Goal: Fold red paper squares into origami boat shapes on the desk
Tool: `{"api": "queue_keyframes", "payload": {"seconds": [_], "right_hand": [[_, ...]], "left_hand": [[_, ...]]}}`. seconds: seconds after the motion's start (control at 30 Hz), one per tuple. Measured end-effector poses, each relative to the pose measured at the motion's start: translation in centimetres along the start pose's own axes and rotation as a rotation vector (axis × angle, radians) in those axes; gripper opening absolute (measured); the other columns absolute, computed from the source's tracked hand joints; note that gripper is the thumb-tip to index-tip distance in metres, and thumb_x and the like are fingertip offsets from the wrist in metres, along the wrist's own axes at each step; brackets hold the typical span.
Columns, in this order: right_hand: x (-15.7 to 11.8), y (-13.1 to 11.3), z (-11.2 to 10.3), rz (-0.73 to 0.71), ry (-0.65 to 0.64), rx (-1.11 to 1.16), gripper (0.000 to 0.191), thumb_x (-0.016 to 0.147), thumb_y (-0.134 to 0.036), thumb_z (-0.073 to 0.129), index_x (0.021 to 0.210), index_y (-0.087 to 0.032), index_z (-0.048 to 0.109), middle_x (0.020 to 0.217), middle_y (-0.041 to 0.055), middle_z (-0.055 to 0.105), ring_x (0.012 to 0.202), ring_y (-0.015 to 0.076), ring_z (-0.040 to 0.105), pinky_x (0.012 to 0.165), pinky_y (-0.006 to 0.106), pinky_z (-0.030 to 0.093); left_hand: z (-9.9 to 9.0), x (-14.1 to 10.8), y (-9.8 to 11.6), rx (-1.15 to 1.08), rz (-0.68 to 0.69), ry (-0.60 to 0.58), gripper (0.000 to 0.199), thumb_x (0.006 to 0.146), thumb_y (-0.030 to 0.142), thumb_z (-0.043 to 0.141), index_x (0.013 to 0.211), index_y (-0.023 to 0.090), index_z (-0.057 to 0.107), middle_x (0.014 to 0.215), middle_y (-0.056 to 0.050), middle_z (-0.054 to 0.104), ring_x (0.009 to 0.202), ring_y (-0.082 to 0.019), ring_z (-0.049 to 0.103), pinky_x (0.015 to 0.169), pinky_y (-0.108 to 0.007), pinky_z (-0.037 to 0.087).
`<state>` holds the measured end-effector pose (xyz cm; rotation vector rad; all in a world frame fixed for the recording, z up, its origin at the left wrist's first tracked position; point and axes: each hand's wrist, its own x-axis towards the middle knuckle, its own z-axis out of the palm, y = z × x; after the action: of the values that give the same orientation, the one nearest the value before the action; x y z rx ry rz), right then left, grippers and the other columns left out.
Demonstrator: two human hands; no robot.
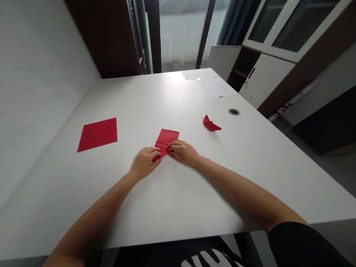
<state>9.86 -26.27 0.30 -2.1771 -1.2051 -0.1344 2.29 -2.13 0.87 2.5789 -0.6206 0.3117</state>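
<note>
A partly folded sheet of red paper (167,137) lies on the white table in front of me, with a crease running across it. My left hand (146,161) grips its near left corner, fingers curled over the edge. On the near right edge, the fingers of my right hand (183,152) are closed on the same paper. My fingers cover parts of the near edge, so the fold there is partly hidden. To the right stands a small folded red paper figure (210,124) with pointed ends, apart from both hands.
A flat red paper sheet (98,134) lies to the left on the white table (172,205). White papers (214,86) rest at the far right corner, near a round cable hole (234,111). A wall (18,81) borders the table's left side; cabinets (267,78) stand beyond its right edge.
</note>
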Motion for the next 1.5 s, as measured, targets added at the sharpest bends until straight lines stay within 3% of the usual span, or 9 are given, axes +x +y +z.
{"api": "queue_keyframes", "payload": {"seconds": [0.17,0.23,0.43,0.57,0.87,1.13,1.5], "right_hand": [[0.1,0.2,0.2,0.072,0.001,0.012,0.019,0.099,-0.027,0.057,0.103,-0.024,0.075,0.11,0.007,0.074,0.105,0.0213,0.065,0.099,0.038,0.047],[0.2,0.3,0.3,0.087,-0.008,0.001,0.019,0.099,-0.029,0.057,0.102,-0.024,0.075,0.107,0.0073,0.074,0.103,0.0217,0.065,0.098,0.038,0.046],[0.1,0.3,0.2,0.085,0.006,-0.05,0.022,0.099,-0.036,0.058,0.091,-0.022,0.073,0.095,0.0068,0.071,0.093,0.0209,0.061,0.091,0.035,0.043],[0.2,0.3,0.4,0.148,0.063,-0.062,0.022,0.097,-0.034,0.06,0.084,-0.021,0.072,0.09,0.0059,0.067,0.086,0.0201,0.058,0.084,0.033,0.043],[0.7,0.1,1.1,0.247,0.055,-0.08,0.027,0.097,-0.034,0.059,0.074,-0.021,0.065,0.077,0.003,0.062,0.075,0.0189,0.053,0.077,0.032,0.041],[0.6,-0.6,1.4,0.294,0.06,-0.253,0.02,0.097,-0.034,0.058,0.083,-0.021,0.064,0.091,0.0086,0.062,0.09,0.0247,0.054,0.083,0.037,0.043],[1.1,-0.6,1.5,0.358,-0.053,-0.35,0.022,0.102,-0.033,0.052,0.092,-0.019,0.067,0.097,0.0127,0.068,0.093,0.0272,0.057,0.085,0.04,0.038]], "left_hand": [[0.0,0.1,-0.1,-0.014,-0.064,-0.019,0.015,0.097,0.028,0.055,0.089,0.024,0.067,0.129,-0.005,0.07,0.12,-0.023,0.062,0.118,-0.052,0.035],[0.0,0.1,-0.2,-0.01,-0.072,-0.014,0.019,0.097,0.027,0.054,0.083,0.023,0.066,0.128,-0.005,0.071,0.119,-0.024,0.062,0.117,-0.051,0.036],[0.0,0.1,-0.3,-0.001,-0.111,0.021,0.021,0.097,0.029,0.054,0.081,0.022,0.064,0.106,-0.007,0.073,0.104,-0.023,0.062,0.098,-0.042,0.047],[-0.1,0.1,-0.2,0.067,-0.179,0.032,0.025,0.098,0.034,0.053,0.079,0.021,0.063,0.09,-0.006,0.071,0.091,-0.023,0.06,0.087,-0.039,0.045],[0.1,0.4,-0.3,0.187,-0.348,-0.03,0.038,0.103,0.041,0.045,0.077,0.022,0.064,0.076,-0.005,0.069,0.076,-0.022,0.061,0.072,-0.034,0.036],[0.1,0.9,0.2,0.306,-0.414,-0.079,0.048,0.105,0.049,0.038,0.081,0.022,0.07,0.075,-0.009,0.072,0.072,-0.023,0.065,0.072,-0.036,0.035],[-0.2,1.6,-0.3,0.324,-0.5,-0.128,0.056,0.103,0.057,0.036,0.08,0.022,0.074,0.074,-0.01,0.072,0.071,-0.023,0.064,0.063,-0.033,0.031]]}}
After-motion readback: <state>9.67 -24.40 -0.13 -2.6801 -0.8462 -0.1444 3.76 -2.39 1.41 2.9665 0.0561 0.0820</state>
